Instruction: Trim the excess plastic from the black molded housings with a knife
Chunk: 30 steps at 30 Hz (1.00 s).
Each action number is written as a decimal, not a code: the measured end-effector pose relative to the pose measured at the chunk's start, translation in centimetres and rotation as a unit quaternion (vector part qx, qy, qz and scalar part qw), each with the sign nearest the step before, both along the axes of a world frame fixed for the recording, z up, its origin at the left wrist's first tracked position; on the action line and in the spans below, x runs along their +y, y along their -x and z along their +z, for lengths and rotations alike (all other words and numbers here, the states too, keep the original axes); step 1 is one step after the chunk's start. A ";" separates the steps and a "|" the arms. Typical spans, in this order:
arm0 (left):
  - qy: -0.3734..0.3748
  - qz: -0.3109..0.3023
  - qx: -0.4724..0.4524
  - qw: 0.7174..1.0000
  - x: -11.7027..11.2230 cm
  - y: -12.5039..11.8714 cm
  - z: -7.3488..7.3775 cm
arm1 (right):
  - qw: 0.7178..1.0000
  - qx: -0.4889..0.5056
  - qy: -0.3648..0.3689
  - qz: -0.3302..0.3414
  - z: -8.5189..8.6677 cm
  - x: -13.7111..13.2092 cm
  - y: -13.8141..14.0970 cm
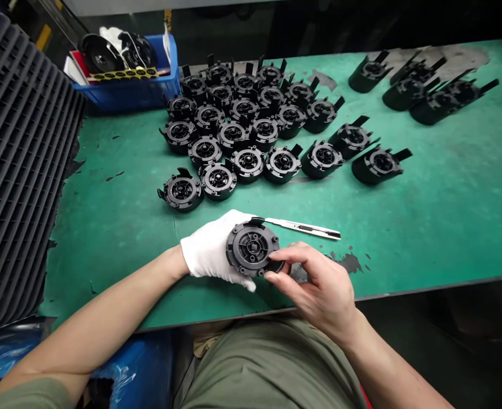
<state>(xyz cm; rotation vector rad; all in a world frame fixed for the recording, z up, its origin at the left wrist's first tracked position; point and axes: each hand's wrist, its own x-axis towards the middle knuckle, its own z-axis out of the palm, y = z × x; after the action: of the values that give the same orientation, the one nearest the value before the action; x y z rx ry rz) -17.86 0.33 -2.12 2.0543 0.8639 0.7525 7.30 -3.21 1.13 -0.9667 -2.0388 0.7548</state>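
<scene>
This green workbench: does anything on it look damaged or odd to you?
Yes. The green bench top is chipped, with dark patches showing through beside the right hand. Also odd: the left hand, holding a round black plastic part, wears a white glove, while the right is bare.

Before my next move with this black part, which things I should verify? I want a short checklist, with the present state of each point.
1. Part supported: ok. The black round part rests on the white-gloved left hand.
2. Second hand on part: ok. The right hand has its fingers on the rim.
3. Both hands gloved: not ok. The right hand is bare.
4. Knife out of the hands: ok. The snap-off utility knife lies on the green mat.
5. Knife blade retracted: cannot tell from this view.
6. Face of the part toward the palm: cannot tell, it is hidden.
</scene>
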 end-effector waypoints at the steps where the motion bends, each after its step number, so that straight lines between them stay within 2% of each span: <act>1: 0.001 -0.007 0.000 1.000 0.0 -0.1 0.2 | 1.000 0.002 0.001 0.000 0.0 0.0 0.0; 14: -0.005 -0.011 -0.013 1.000 -0.1 0.3 -0.4 | 1.000 0.017 0.003 0.003 0.3 0.1 0.2; 23: 0.000 -0.015 0.003 1.000 0.2 -0.3 0.4 | 0.999 0.037 0.020 0.007 -0.6 -0.2 0.0; 30: -0.021 -0.004 -0.003 1.000 0.1 -0.4 0.3 | 0.999 0.037 0.011 -0.030 -1.3 -0.7 0.1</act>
<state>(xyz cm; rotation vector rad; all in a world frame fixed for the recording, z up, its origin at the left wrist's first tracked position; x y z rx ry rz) -17.50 0.39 -1.84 2.0895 0.8425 0.7781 7.22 -3.92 -0.21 -0.9922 -1.9335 0.7711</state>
